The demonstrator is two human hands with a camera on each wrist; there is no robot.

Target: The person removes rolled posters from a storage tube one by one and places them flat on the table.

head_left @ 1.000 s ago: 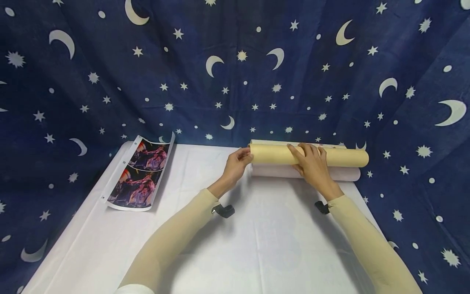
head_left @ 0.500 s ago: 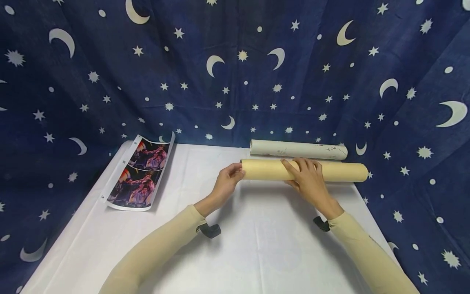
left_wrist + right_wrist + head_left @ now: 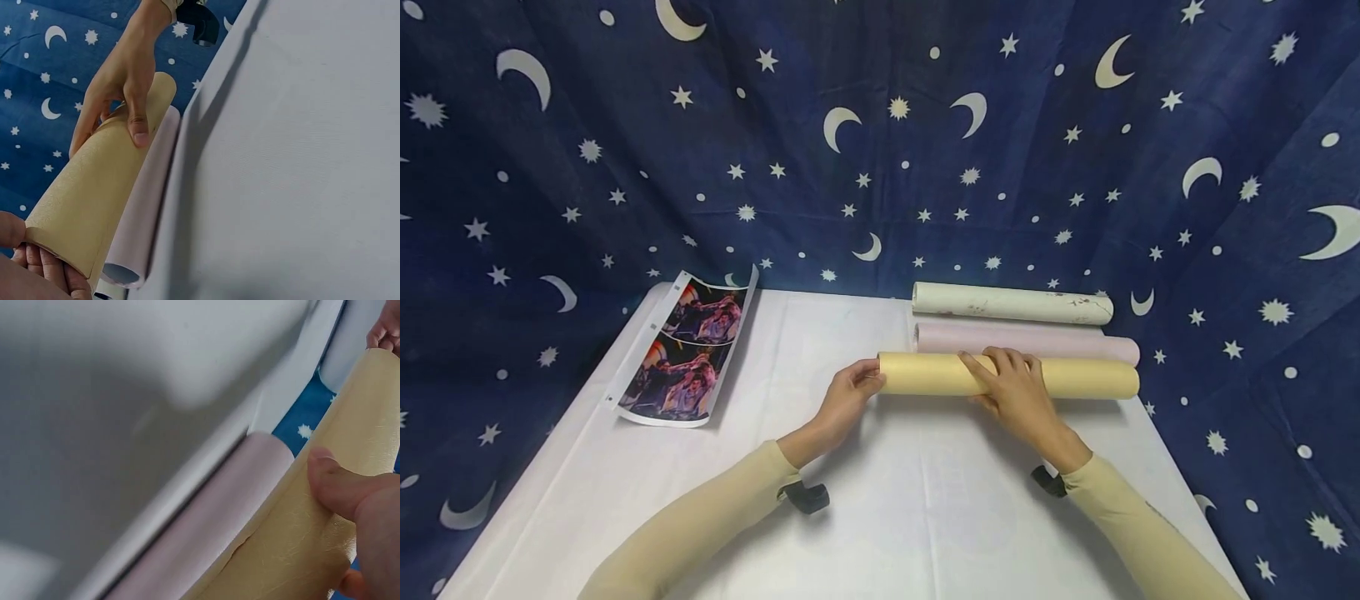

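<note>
A yellow roll of paper point(image 3: 925, 374) lies crosswise in front of me, held by both hands. At its left end my left hand point(image 3: 848, 393) pinches the rim, with some fingers inside the opening in the left wrist view. My right hand point(image 3: 1017, 392) grips the roll from above near its middle, thumb on the near side in the right wrist view. Just behind it is a pale pink roll point(image 3: 947, 337), partly hidden by the yellow one. Farther back lies a cream roll point(image 3: 1000, 303) with a fine floral print.
On the left, a curled printed sheet point(image 3: 681, 367) with two dark, colourful pictures lies on the white-covered table point(image 3: 917, 517). A blue curtain point(image 3: 805, 150) with moons and stars hangs behind and at both sides.
Both hands have drawn the yellow roll toward me and slightly left, off the other rolls. The cream and pink rolls now show behind it.
</note>
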